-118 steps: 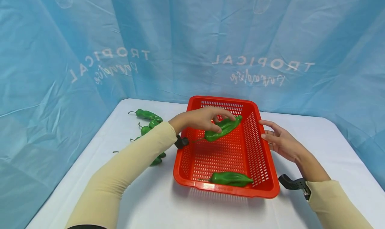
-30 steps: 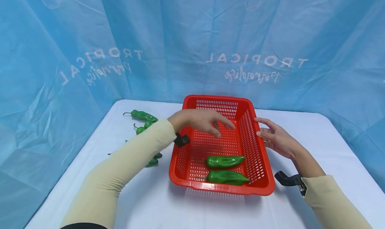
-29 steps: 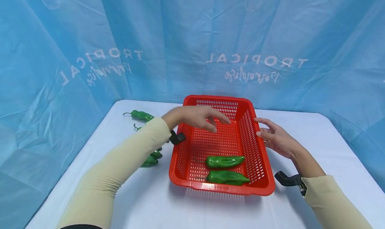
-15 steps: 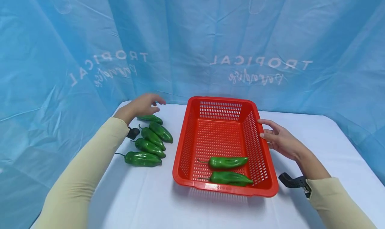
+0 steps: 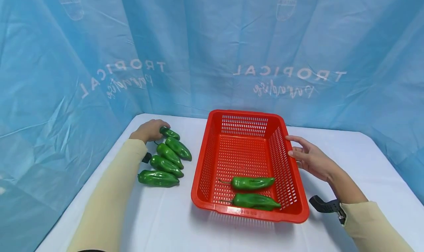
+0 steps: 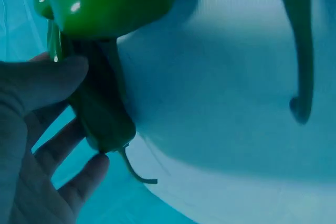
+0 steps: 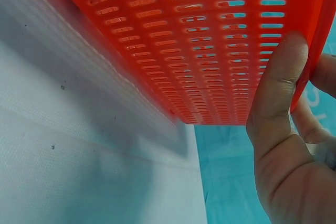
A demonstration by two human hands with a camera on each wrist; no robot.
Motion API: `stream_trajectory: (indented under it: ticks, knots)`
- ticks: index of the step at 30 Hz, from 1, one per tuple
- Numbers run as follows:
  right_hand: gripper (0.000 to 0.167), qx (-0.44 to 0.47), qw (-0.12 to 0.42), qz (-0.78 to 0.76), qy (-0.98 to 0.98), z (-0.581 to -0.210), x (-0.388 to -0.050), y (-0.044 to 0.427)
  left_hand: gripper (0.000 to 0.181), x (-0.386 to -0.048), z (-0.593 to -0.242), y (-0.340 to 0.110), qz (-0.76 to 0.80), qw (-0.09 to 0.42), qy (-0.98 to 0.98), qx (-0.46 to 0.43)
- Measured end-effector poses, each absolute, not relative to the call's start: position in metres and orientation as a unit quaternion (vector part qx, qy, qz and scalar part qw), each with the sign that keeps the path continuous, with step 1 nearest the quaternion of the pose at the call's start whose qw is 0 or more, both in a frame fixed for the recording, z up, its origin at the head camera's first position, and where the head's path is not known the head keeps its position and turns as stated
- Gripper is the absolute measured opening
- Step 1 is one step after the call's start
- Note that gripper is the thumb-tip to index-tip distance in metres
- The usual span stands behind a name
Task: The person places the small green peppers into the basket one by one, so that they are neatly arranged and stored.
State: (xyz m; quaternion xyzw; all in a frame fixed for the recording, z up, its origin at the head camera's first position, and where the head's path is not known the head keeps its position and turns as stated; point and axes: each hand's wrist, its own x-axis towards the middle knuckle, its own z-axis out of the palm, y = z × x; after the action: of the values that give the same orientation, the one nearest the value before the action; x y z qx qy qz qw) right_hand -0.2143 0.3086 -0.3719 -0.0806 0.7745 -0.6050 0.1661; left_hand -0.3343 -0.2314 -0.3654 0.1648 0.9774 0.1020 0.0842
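Observation:
At the far left of the table, my left hand grips the farthest long green pepper. In the left wrist view the thumb lies on one side of this pepper and the fingers on the other, its curved stem hanging free. Several more green peppers lie in a slanted row just nearer. My right hand holds the right rim of a red perforated plastic basket, the thumb outside the wall. Inside the basket, near its front, lie two green peppers, one behind the other.
A white cloth covers the table. Blue plastic sheeting with printed lettering hangs behind and along the sides. The basket stands between the pepper row and my right arm.
A second pepper has been laid in the basket and released. My left hand has since travelled left, out of the basket, and down onto the farthest pepper. The right hand stays on the rim.

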Motion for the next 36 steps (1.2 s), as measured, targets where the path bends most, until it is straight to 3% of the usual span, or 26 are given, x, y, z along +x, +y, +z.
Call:
stream_trajectory:
  ticks: [20, 36]
  knots:
    - [0.061, -0.084, 0.171, -0.616, 0.764, -0.373, -0.215, 0.311, 0.047, -0.333, -0.368, -0.247, 0.049, 0.067, 0.991, 0.102]
    - [0.063, -0.085, 0.166, -0.618, 0.764, -0.374, -0.214, 0.31, 0.047, -0.325, -0.364, -0.255, 0.098, 0.106, 0.986, 0.083]
